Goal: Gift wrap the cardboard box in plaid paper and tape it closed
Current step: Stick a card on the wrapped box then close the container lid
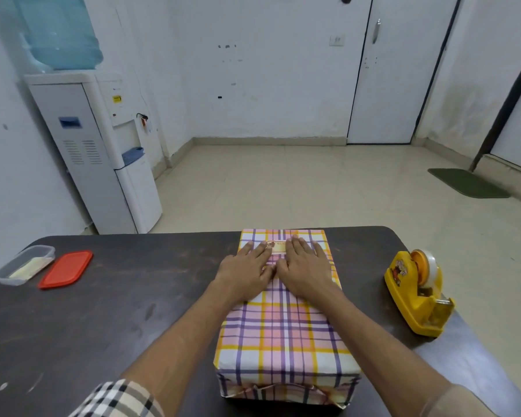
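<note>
The box (286,332) stands on the dark table (103,320), fully covered in pink, yellow and purple plaid paper. Folded paper flaps show on its near end. A small label sticker (277,247) lies on the top near the far end. My left hand (247,267) and my right hand (306,266) lie flat side by side on the top of the box, fingers straight and pointing away from me, on either side of the label. The yellow tape dispenser (417,291) stands to the right of the box, apart from it.
A clear plastic container (23,264) and its red lid (66,268) sit at the table's far left. A water cooler (103,152) stands by the left wall beyond the table. The table's far edge runs just behind the box.
</note>
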